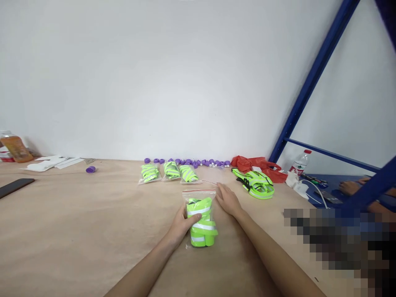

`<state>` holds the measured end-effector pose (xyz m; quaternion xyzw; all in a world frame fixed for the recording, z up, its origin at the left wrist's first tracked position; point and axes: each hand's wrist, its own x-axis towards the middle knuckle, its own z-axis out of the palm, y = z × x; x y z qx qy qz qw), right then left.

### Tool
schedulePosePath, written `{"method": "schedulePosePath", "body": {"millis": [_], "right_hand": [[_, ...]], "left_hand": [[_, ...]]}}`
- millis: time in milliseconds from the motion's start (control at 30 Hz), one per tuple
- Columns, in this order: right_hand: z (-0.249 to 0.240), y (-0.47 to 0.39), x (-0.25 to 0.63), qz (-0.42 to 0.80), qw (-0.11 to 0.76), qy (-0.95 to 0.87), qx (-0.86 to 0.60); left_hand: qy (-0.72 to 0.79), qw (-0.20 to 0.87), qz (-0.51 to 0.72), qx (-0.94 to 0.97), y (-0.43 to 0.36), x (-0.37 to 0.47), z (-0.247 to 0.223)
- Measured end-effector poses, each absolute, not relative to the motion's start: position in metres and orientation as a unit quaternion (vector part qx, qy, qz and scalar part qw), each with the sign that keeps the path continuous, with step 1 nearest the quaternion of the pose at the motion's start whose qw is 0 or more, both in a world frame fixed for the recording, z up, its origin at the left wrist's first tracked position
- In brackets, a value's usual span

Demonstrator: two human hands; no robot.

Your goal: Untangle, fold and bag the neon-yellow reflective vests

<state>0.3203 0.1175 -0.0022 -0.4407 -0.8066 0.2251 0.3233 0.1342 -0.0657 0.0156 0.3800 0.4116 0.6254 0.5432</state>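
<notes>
A clear zip bag (202, 222) with a folded lime-yellow reflective strap inside stands out at the centre front, its red-lined top edge facing away from me. My left hand (182, 222) grips the bag's left side, thumb across its front. Just right of the bag's top, my right hand (228, 199) rests on the brown table surface (93, 231), fingers extended forward and holding nothing visible. Behind them lie three similar filled bags, the left one (150, 173), the middle one (171, 170) and the right one (189, 173). A loose reflective strap bundle (260, 185) lies to the right.
Several purple items (204, 163) line the wall. One purple piece (90, 169), white papers (49, 163), a dark phone-like object (15, 187) and an orange bottle (18, 147) are left. Right are a red plastic bag (260, 164), a water bottle (300, 163), a blue frame (312, 82) and another person's hand (349, 187).
</notes>
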Motion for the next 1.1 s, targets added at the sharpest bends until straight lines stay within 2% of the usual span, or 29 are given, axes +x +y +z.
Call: {"method": "schedulePosePath", "body": {"millis": [133, 367, 433, 500, 600, 800, 967, 1100], "right_hand": [[-0.006, 0.101, 0.335, 0.175, 0.265, -0.844, -0.432], [-0.006, 0.025, 0.404, 0.099, 0.243, -0.869, -0.419], [-0.004, 0.013, 0.416, 0.088, 0.236, -0.871, -0.422], [-0.002, 0.008, 0.420, 0.081, 0.231, -0.869, -0.430], [0.001, 0.008, 0.417, 0.073, 0.228, -0.862, -0.447], [0.002, 0.009, 0.412, 0.055, 0.214, -0.857, -0.467], [0.001, 0.022, 0.409, 0.043, 0.188, -0.859, -0.475], [0.001, 0.048, 0.401, 0.039, 0.172, -0.850, -0.496]], "left_hand": [[0.468, 0.479, 0.558, 0.490, -0.078, 0.129, 0.026], [0.493, 0.436, 0.494, 0.568, -0.073, 0.138, 0.061], [0.501, 0.354, 0.487, 0.621, -0.048, 0.139, 0.077], [0.507, 0.196, 0.472, 0.694, -0.015, 0.140, 0.091], [0.501, 0.116, 0.454, 0.728, 0.036, 0.142, 0.100], [0.474, 0.036, 0.338, 0.812, 0.094, 0.146, 0.069], [0.486, 0.003, 0.203, 0.850, 0.109, 0.132, 0.039], [0.528, -0.010, 0.110, 0.842, 0.112, 0.121, 0.037]]}}
